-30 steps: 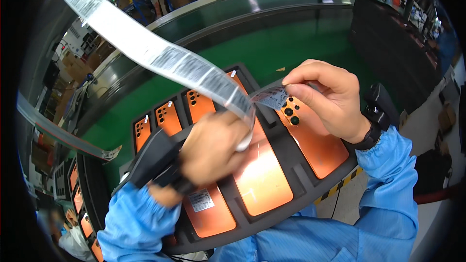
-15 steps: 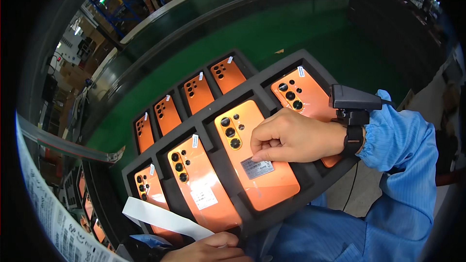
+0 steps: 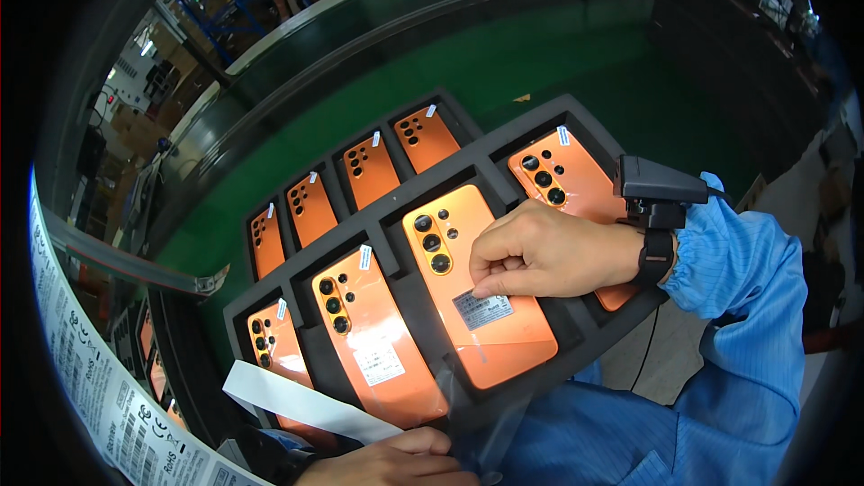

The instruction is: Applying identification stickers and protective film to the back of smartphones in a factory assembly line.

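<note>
My right hand (image 3: pixel 535 256) is closed, thumb and forefinger pinched together on the upper edge of a silver-grey label (image 3: pixel 484 310). That label lies on the back of an orange phone (image 3: pixel 477 261) with round black lenses. Whether anything thin is between the fingertips is hidden. My left hand (image 3: pixel 396 463), low in the picture, has curled fingers around the end of a white strip (image 3: pixel 306 405). A transparent film (image 3: pixel 506 436) hangs beside it. Left of the worked phone lies another orange phone (image 3: pixel 373 333) bearing a white label (image 3: pixel 378 363).
A dark foam tray (image 3: pixel 355 216) holds several orange phones in separate slots. It rests over a green conveyor surface (image 3: pixel 576 54). A long curved band of printed labels (image 3: pixel 117 405) runs down the left edge. On my right wrist sits a black device (image 3: pixel 661 182).
My right hand stays pinched at the label with hardly any shift. The printed label band at the left has swung further into view, and the transparent film by my left hand shows more.
</note>
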A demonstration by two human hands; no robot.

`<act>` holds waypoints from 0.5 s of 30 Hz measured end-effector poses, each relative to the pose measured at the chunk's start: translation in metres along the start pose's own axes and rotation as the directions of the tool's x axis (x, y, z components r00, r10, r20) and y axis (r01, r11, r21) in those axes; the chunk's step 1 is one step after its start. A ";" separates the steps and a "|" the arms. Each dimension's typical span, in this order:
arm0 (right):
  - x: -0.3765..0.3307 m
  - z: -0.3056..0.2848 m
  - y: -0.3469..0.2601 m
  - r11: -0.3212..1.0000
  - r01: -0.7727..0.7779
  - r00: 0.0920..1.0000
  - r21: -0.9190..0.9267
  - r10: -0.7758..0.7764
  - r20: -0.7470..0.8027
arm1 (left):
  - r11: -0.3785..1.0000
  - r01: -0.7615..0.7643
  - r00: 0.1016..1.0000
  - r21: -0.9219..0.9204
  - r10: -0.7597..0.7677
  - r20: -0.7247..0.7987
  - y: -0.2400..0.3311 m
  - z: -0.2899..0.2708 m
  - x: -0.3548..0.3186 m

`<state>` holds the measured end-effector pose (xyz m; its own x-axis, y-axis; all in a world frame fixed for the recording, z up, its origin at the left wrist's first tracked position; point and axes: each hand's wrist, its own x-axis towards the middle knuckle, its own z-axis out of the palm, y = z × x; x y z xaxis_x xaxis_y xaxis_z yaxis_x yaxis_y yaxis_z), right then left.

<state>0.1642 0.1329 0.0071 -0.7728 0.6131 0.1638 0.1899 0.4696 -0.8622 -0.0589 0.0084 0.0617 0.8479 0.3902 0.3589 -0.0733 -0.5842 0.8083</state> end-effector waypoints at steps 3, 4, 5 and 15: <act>0.000 -0.001 -0.001 1.000 0.005 1.000 -0.012 -0.005 -0.006 | 1.000 0.010 1.000 0.012 -0.010 0.002 0.000 0.005 0.000; 0.001 -0.001 -0.001 1.000 -0.004 1.000 -0.014 0.004 -0.003 | 0.999 0.019 0.998 0.041 -0.016 -0.057 0.000 0.007 -0.001; 0.002 -0.001 -0.002 1.000 -0.005 1.000 -0.016 0.005 -0.001 | 0.999 0.017 0.998 0.041 -0.015 -0.059 -0.001 0.007 -0.002; 0.001 -0.002 -0.003 0.999 -0.015 1.000 -0.037 0.015 0.008 | 0.997 -0.076 0.996 0.025 0.077 -0.052 -0.006 0.004 -0.001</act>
<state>0.1640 0.1329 0.0106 -0.7746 0.6151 0.1468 0.2238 0.4838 -0.8461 -0.0571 0.0083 0.0544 0.8115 0.3803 0.4436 -0.1241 -0.6297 0.7668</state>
